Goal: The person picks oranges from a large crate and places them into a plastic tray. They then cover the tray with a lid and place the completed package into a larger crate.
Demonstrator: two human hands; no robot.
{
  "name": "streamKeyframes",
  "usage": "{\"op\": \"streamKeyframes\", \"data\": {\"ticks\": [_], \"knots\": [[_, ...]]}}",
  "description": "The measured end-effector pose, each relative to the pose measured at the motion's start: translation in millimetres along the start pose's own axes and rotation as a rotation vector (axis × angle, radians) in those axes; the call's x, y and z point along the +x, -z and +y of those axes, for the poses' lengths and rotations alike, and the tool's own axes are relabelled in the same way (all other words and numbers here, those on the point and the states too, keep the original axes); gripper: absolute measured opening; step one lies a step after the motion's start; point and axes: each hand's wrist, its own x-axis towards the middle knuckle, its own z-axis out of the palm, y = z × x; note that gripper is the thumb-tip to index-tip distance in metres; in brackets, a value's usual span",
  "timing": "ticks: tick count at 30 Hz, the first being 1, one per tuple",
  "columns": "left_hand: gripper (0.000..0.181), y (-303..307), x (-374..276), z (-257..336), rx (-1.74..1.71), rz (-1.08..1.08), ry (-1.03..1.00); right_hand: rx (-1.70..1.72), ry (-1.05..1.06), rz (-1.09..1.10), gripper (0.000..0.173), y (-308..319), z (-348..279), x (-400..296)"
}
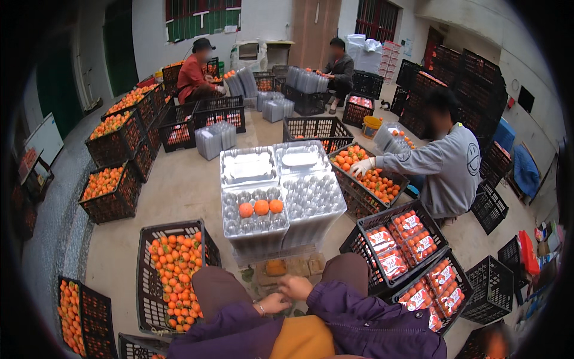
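My left hand [274,304], with a bracelet at the wrist, and my right hand [296,287] are close together between my knees. Whether either holds anything is too small to tell. Just beyond them stand two tall stacks of clear plastic fruit trays. Three orange fruits, like persimmons [261,207], lie in a row in the top tray of the left stack [230,226]. The right stack's top tray [314,193] shows bare cups. A black plastic crate [148,278] of orange fruit [177,269] is beside my left knee.
Black crates [358,224] of packed, labelled fruit boxes [381,240] stand at my right. Beyond them a co-worker [448,166] reaches a gloved hand into a fruit crate [354,197]. Two more people work further back. Filled crates [112,197] line the left side.
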Motion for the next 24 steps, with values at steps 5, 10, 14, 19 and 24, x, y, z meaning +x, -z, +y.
{"op": "streamKeyframes", "data": {"ticks": [5, 10, 14, 19, 24], "knots": [[0.028, 0, 19, -23, 0.182, -0.034, -0.101, -0.143, -0.145, -0.31, 0.03, -18, 32, 2], [0.026, -6, 17, -23, 0.2, -0.007, -0.174, -0.197, -0.199, -0.432, 0.03, -30, 43, -1], [0.025, -4, 8, 0, 0.186, -0.006, -0.124, -0.161, -0.202, -0.466, 0.03, -35, 46, -5], [0.028, 5, -2, 11, 0.253, 0.007, -0.098, -0.138, -0.187, -0.467, 0.029, -26, 34, 0], [0.027, 23, -18, 29, 0.068, 0.172, -0.203, -0.139, -0.16, -0.48, 0.028, -31, 40, 0]]}}
